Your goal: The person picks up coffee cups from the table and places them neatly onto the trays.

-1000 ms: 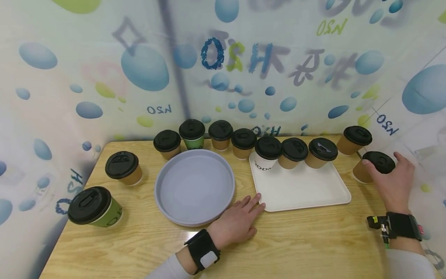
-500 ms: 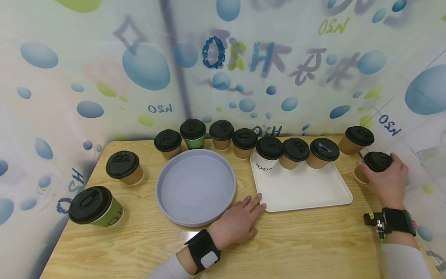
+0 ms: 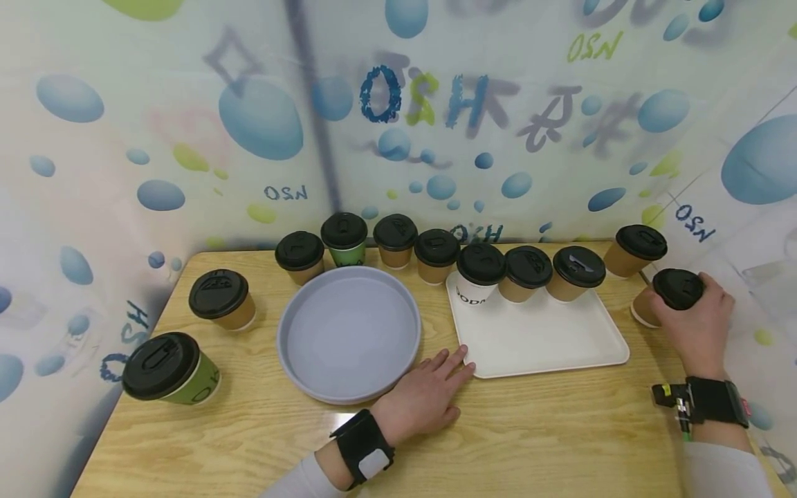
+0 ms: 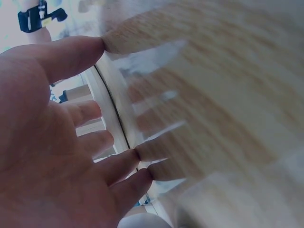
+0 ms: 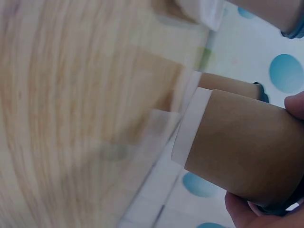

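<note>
At the right end of the wooden table (image 3: 560,436), my right hand (image 3: 700,328) grips a brown paper coffee cup (image 3: 679,289) with a black lid. Thumb and fingers hold it near the lid. In the right wrist view this brown cup (image 5: 242,142) shows its white base band. My left hand (image 3: 416,400) lies on the table with fingers spread and fairly straight, fingertips at the near left corner of the white rectangular tray (image 3: 535,346). Left of that hand is a round grey-blue tray (image 3: 349,339). The left wrist view shows the left fingers (image 4: 121,166) extended over the wood.
Behind the held cup stands another brown cup (image 3: 635,250). A white cup (image 3: 474,290) and two brown cups stand along the white tray's back. Several lidded cups line the table's back edge. A brown cup (image 3: 233,315) and a large green cup (image 3: 193,382) stand at left.
My right hand has come in a little to the left, and its fingers have closed from a wider spread onto the brown cup. The left hand stays in place.
</note>
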The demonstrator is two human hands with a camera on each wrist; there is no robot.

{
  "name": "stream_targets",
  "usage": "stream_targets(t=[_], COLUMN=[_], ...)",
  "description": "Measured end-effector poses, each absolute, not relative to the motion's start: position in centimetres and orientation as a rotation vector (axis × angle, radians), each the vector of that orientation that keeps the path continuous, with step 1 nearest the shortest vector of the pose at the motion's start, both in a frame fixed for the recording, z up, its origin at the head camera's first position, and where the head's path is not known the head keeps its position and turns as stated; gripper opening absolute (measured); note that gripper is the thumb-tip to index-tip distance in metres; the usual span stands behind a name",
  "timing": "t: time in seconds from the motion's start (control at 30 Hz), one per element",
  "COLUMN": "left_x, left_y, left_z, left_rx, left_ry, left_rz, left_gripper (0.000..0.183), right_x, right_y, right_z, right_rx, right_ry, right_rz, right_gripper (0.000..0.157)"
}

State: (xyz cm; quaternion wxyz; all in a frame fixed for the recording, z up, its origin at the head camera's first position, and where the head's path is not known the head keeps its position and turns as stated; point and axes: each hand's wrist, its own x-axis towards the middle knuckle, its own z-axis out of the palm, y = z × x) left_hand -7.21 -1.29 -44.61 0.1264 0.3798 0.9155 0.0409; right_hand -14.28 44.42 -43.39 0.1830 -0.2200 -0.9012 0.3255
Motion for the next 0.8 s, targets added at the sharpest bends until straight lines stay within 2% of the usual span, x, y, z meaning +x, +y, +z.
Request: stream_targets(t=[0.47,0.8], left_x=[-7.2,-7.2], left_y=[-1.2,-1.4], left_z=[-44.6,-44.8], left_rx=[1.109,1.127], left_ry=[2.664,2.670], left_rz=[0.116,0.132], left_gripper=[0.069,0.067], right_x=[-12.3,-11.7], right_y=[41.9,39.2], right_z=[-41.2,-40.1], right_rx=[-0.519,-0.347], right_ry=[-2.468,-2.437], right_rz=[0.902,0.974], right_gripper=[0.085,0.085])
